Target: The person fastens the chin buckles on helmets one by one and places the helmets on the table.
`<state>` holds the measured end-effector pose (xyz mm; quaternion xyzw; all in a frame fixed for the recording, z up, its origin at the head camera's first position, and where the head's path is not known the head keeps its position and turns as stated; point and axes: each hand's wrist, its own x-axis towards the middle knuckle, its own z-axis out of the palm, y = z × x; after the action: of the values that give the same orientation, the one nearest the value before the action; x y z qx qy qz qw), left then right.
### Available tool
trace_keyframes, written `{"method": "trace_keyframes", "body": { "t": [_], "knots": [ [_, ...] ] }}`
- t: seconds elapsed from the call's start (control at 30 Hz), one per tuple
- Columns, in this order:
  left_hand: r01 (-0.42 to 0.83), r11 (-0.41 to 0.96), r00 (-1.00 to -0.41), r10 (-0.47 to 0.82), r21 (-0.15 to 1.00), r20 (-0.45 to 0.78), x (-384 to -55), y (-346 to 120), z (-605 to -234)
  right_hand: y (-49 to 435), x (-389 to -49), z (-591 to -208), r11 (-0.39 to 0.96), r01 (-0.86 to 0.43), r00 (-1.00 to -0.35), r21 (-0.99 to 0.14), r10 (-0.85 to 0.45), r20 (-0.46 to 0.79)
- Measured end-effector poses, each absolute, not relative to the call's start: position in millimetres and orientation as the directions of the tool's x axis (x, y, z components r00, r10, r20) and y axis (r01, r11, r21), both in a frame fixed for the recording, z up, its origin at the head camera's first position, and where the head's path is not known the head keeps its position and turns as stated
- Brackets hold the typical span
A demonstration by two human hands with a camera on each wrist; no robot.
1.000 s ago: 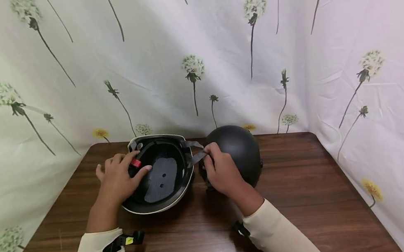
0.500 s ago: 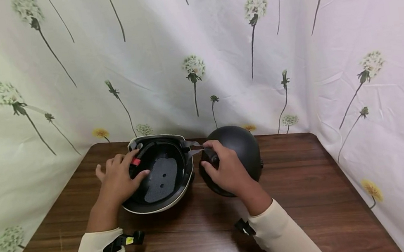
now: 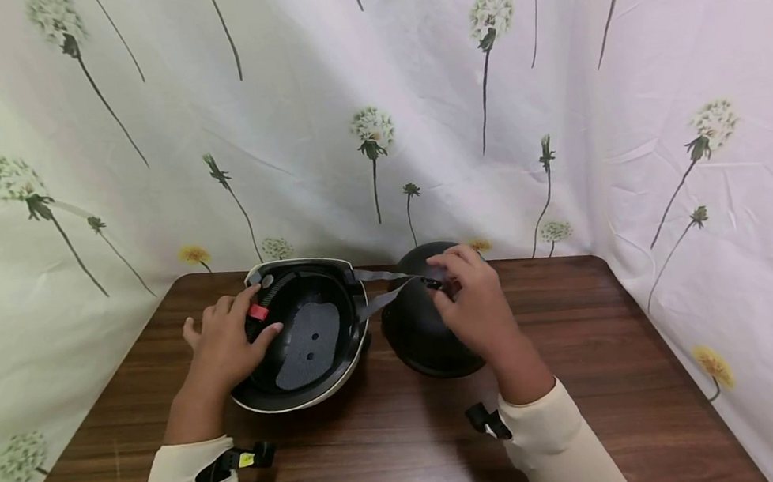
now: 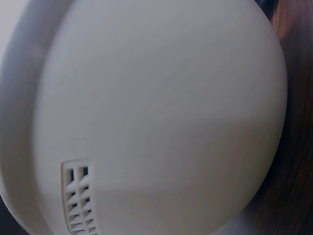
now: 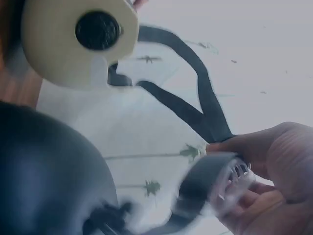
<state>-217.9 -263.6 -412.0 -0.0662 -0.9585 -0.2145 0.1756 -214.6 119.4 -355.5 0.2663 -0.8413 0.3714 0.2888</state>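
Note:
A white helmet lies upturned, its black inside showing. My left hand grips its left edge, thumb over the inside, index finger beside a red buckle piece. The left wrist view shows the helmet's outer shell with a slotted vent; the left fingers are out of that view. My right hand pinches the end of the grey chin strap by a dark buckle. In the right wrist view two strap lengths meet at the fingers, with a blurred clear plastic piece.
A matte black helmet sits dome up right of the white one, under my right hand. Both are on a brown wooden table. A flower-printed cloth hangs behind and at the sides.
My right hand has moved right over the black helmet, drawing the chin strap out straighter. The left hand has stayed at the white helmet's edge.

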Motion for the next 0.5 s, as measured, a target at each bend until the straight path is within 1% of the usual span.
{"method": "trace_keyframes", "body": {
  "t": [0.1,0.23,0.4,0.5],
  "knots": [
    [0.200,0.901,-0.931,0.052,0.386,0.360,-218.0,-264.6,-412.5,127.2,-215.4,-352.7,0.624,-0.616,-0.703,-0.481,-0.159,0.693],
    [0.195,0.903,-0.935,0.054,0.382,0.350,-218.1,-265.3,-412.6,135.8,-215.8,-350.1,0.680,-0.538,-0.738,-0.498,-0.094,0.668],
    [0.193,0.900,-0.942,0.059,0.392,0.330,-218.5,-265.4,-411.5,140.7,-215.8,-349.1,0.692,-0.458,-0.808,-0.557,-0.063,0.586],
    [0.188,0.900,-0.947,0.060,0.394,0.315,-218.8,-265.8,-411.1,142.3,-216.9,-348.7,0.689,-0.449,-0.819,-0.569,-0.063,0.570]
  ]
}}
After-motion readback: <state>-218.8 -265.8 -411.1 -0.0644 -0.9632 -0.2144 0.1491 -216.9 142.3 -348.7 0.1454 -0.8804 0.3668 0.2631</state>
